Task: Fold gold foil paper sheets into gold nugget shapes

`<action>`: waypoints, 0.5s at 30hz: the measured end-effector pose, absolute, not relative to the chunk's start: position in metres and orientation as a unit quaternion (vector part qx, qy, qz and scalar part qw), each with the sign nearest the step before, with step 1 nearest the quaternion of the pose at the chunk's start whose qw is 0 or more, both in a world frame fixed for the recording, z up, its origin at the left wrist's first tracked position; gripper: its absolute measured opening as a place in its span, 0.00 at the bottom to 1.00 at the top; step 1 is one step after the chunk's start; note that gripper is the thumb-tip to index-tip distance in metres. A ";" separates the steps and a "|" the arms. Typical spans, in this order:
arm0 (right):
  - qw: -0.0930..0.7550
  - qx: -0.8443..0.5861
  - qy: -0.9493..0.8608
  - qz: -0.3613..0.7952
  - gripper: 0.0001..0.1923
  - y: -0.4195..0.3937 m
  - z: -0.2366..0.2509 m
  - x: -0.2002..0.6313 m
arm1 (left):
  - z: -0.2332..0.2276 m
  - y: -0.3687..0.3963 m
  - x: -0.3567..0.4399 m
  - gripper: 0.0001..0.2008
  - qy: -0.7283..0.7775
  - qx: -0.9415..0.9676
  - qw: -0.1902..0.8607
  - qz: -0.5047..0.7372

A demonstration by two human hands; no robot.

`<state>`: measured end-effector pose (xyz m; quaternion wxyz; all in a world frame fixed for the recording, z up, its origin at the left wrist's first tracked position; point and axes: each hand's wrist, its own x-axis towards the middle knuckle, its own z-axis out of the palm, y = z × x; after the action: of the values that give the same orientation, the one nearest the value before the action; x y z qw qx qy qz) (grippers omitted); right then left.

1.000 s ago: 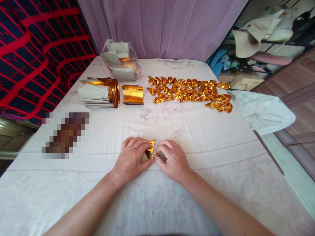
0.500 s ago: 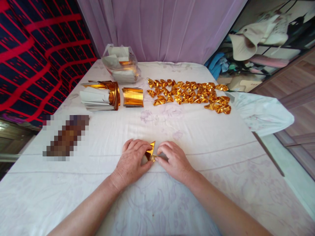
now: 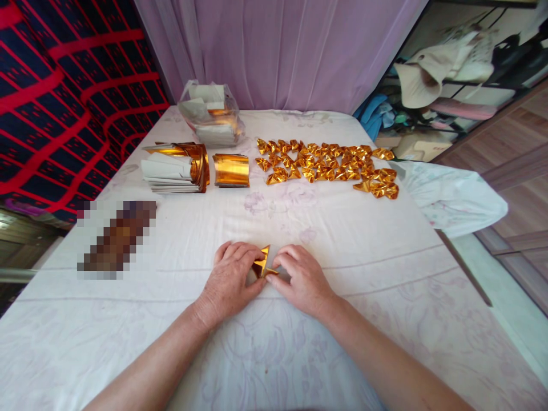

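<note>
A small sheet of gold foil paper (image 3: 264, 264), partly folded with a pointed tip at the top, lies on the table between my hands. My left hand (image 3: 233, 275) grips its left side, index finger on top and thumb at the lower edge. At the lower right corner, the thumb of my right hand (image 3: 303, 278) presses a gold flap, with the curled fingers just above. Both hands are closed about the paper and hide much of it. Farther back lie several folded gold foil ingots (image 3: 319, 162) in rough rows.
A fanned stack of foil paper (image 3: 171, 171), a smaller gold stack (image 3: 232, 170) and a clear plastic bag of paper (image 3: 213, 117) stand at the back left. A blurred-out object (image 3: 120, 240) lies at left. Shelves with a hat (image 3: 422, 77) are beyond the table (image 3: 205, 354) at right.
The gold flap under my right thumb has opened out a little to the right. Both hands keep nearly the same place, and the view has shifted slightly.
</note>
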<state>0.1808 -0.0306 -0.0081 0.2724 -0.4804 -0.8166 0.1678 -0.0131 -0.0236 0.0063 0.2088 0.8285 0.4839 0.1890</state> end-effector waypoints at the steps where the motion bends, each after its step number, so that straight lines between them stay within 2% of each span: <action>1: 0.271 -0.484 -0.816 0.162 0.06 -0.031 -0.008 0.180 | 0.006 -0.023 -0.013 0.14 0.483 0.828 0.211 0.190; 10: 0.291 -0.438 -0.819 0.229 0.12 -0.022 -0.010 0.193 | 0.007 -0.023 -0.014 0.16 0.482 0.827 0.220 0.187; 15: 0.337 -0.421 -0.803 0.253 0.11 -0.020 -0.011 0.196 | 0.007 -0.024 -0.014 0.17 0.481 0.829 0.215 0.188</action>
<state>0.1964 -0.0196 -0.0110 0.3368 -0.4211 -0.8032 0.2532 -0.0135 -0.0235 0.0070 0.2152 0.8286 0.4813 0.1881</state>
